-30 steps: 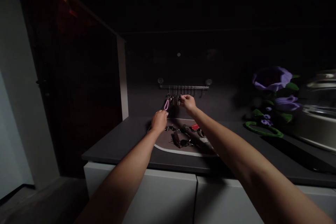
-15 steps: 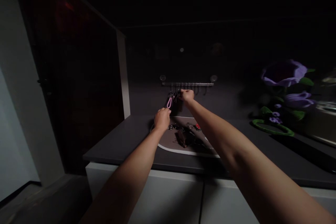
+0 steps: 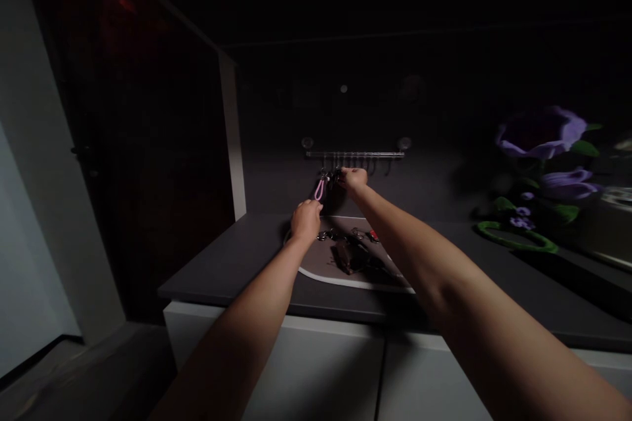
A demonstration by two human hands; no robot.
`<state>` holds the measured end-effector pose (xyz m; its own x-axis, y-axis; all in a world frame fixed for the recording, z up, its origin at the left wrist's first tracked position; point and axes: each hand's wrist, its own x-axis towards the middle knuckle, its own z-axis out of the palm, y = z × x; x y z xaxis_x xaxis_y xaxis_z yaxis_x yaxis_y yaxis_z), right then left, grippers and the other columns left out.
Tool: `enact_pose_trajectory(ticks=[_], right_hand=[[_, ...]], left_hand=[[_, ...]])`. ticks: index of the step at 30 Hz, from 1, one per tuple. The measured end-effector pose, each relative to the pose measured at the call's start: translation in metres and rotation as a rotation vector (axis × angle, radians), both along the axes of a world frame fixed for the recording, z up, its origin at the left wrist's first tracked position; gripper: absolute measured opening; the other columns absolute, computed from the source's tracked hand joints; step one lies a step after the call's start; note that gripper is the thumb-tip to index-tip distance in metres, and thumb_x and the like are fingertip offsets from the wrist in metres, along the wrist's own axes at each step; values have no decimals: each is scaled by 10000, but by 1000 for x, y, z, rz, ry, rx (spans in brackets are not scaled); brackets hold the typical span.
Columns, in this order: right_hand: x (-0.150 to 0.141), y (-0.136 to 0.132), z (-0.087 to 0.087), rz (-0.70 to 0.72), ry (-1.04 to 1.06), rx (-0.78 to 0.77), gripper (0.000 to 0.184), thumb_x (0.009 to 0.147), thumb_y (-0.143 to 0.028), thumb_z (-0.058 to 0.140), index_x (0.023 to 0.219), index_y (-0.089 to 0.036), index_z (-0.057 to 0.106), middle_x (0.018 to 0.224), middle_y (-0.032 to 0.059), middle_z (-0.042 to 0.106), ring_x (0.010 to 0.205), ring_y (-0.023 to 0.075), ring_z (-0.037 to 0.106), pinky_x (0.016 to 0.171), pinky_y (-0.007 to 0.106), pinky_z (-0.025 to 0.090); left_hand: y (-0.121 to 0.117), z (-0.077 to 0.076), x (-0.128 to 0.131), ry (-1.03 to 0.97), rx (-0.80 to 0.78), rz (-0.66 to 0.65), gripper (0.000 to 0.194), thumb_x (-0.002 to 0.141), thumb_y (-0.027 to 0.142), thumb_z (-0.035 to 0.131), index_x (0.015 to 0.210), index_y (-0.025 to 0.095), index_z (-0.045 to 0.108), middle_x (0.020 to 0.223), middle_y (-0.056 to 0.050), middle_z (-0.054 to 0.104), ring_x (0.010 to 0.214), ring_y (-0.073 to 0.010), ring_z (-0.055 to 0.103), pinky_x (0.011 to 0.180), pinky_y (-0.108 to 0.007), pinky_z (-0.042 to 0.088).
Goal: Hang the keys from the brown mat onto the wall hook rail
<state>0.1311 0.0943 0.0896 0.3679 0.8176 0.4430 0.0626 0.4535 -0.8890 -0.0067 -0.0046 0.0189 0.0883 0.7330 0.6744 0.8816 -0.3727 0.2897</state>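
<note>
A metal hook rail point(image 3: 354, 154) is fixed to the dark back wall. A pink key strap point(image 3: 319, 190) and some keys hang from its left hooks. My right hand point(image 3: 353, 178) is pinched on a bunch of keys point(image 3: 336, 178) just under the rail. My left hand point(image 3: 306, 220) is below the pink strap, its fingers curled; what it holds, if anything, is hidden. Under both hands a grey tray point(image 3: 340, 279) with a white rim lies on the counter and carries several key bunches and fobs point(image 3: 351, 253).
The dark counter point(image 3: 237, 263) sits on white cabinets point(image 3: 320, 368). Purple artificial flowers point(image 3: 540, 138) with a green looped stem point(image 3: 516, 240) stand at the right. A white post point(image 3: 232, 138) and a dark panel stand at the left. The scene is dim.
My right hand has risen from below the hooks up to the rail with the keys. My left hand has stayed under the pink strap. The view has shifted slightly.
</note>
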Motion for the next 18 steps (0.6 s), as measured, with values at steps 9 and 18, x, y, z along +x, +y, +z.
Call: enact_pose_trajectory(ticks=[9, 18], right_hand=[[3, -4, -6, -13, 77, -82, 73, 709, -186, 571, 667, -135, 539, 528, -33, 514, 462, 58, 465, 500, 190, 437], [5, -16, -5, 7, 28, -72, 58, 710, -180, 567, 683, -130, 555, 548, -26, 523, 486, 53, 456, 494, 168, 390]], left_hand=[[3, -1, -2, -19, 7, 11, 235, 864, 218, 398, 876, 182, 630, 893, -71, 623, 844, -160, 553, 707, -247, 364], [4, -2, -4, -83, 4, -45, 217, 851, 208, 423, 870, 179, 637, 880, -75, 625, 830, -158, 555, 713, -245, 369]])
